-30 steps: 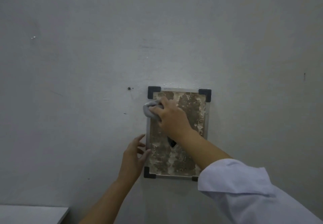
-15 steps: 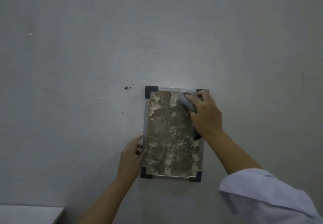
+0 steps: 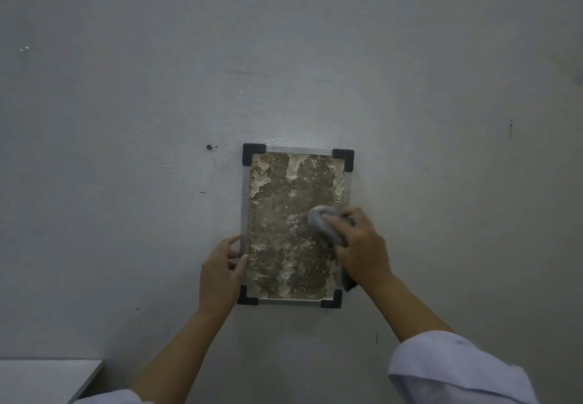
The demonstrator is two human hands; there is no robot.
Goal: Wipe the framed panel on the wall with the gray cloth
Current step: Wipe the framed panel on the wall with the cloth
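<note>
Right hand gripping gray cloth, pressing on framed panel at right edge, mid-height; panel hanging on wall, long axis vertical, face spreading leftward. Left hand pinching lower left frame edge.

Cloth partly under right hand

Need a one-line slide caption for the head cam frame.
Right hand presses gray cloth against the framed panel on the wall while left hand holds its left edge.
</note>
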